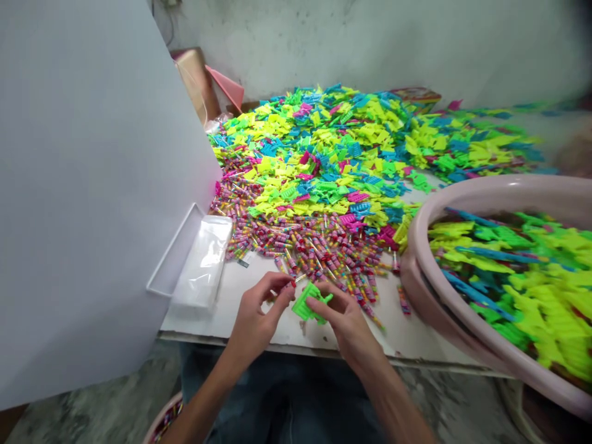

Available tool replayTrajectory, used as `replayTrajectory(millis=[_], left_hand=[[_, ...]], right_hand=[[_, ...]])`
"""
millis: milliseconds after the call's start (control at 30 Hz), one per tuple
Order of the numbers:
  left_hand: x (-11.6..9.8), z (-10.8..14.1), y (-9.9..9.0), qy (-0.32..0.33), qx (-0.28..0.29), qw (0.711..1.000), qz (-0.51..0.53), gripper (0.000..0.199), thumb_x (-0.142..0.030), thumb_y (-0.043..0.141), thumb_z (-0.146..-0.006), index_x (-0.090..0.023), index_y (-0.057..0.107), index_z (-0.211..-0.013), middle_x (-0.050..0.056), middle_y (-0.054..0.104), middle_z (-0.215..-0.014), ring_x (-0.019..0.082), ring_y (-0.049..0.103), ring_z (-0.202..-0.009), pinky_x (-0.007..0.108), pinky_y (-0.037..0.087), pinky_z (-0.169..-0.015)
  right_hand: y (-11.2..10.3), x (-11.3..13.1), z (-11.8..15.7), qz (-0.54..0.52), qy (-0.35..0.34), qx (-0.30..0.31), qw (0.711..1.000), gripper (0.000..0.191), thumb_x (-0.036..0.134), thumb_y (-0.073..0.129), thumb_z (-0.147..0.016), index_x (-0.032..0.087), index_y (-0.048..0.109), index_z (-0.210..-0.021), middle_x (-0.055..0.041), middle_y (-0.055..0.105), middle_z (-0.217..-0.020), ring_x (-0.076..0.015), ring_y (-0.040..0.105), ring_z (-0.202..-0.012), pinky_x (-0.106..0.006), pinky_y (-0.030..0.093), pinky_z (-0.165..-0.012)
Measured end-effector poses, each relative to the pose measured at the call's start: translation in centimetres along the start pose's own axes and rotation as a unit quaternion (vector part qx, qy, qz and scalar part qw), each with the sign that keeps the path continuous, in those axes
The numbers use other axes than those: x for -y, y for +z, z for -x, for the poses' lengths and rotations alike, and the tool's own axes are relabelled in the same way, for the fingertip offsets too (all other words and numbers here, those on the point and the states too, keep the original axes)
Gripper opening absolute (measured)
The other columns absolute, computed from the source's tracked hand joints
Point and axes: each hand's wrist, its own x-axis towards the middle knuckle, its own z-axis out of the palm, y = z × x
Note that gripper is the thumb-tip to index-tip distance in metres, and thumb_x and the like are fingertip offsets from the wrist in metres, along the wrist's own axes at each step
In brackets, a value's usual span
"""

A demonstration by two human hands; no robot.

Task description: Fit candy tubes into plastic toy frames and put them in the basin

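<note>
My right hand [340, 311] grips a bright green plastic toy piece [309, 303] between thumb and fingers, just above the table's front edge. Close beside it on the left, my left hand [266, 305] pinches a small candy tube [291, 284] with a red end. The tube's tip points toward the green piece; whether they touch I cannot tell. Just beyond both hands spreads a heap of pink, striped candy tubes [319, 246]. Behind these rises a large pile of yellow, green, blue and pink plastic toy pieces [324, 142].
A pink tub [419, 246] filled with toy pieces stands at the right. Clear plastic bags [203, 262] lie at the left beside a tall white panel [92, 185]. A container of tubes [169, 419] sits below the table. The wall [370, 43] closes off the back.
</note>
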Motion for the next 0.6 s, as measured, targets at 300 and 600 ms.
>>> replayTrajectory(millis=[300, 600], left_hand=[[-0.56, 0.16, -0.12, 0.006, 0.014, 1.000, -0.021, 0.023, -0.037, 0.050, -0.097, -0.020, 0.065, -0.103, 0.001, 0.063, -0.086, 0.012, 0.056, -0.077, 0.022, 0.043, -0.067], [-0.61, 0.07, -0.29, 0.009, 0.016, 0.998, -0.052, 0.019, -0.036, 0.055, -0.094, -0.021, 0.063, -0.105, 0.002, 0.065, -0.099, 0.015, 0.061, -0.094, 0.023, 0.046, -0.074]], right_hand=[[0.15, 0.32, 0.43, 0.040, 0.028, 0.028, 0.998, 0.024, 0.035, 0.083, -0.068, 0.018, 0.070, -0.078, 0.0004, 0.061, -0.071, -0.0132, 0.053, -0.063, -0.022, 0.044, -0.048], [0.15, 0.93, 0.68, 0.104, -0.004, 0.049, 0.993, 0.024, 0.042, 0.072, -0.081, 0.018, 0.067, -0.084, 0.0000, 0.060, -0.074, -0.0146, 0.058, -0.066, -0.025, 0.053, -0.056]])
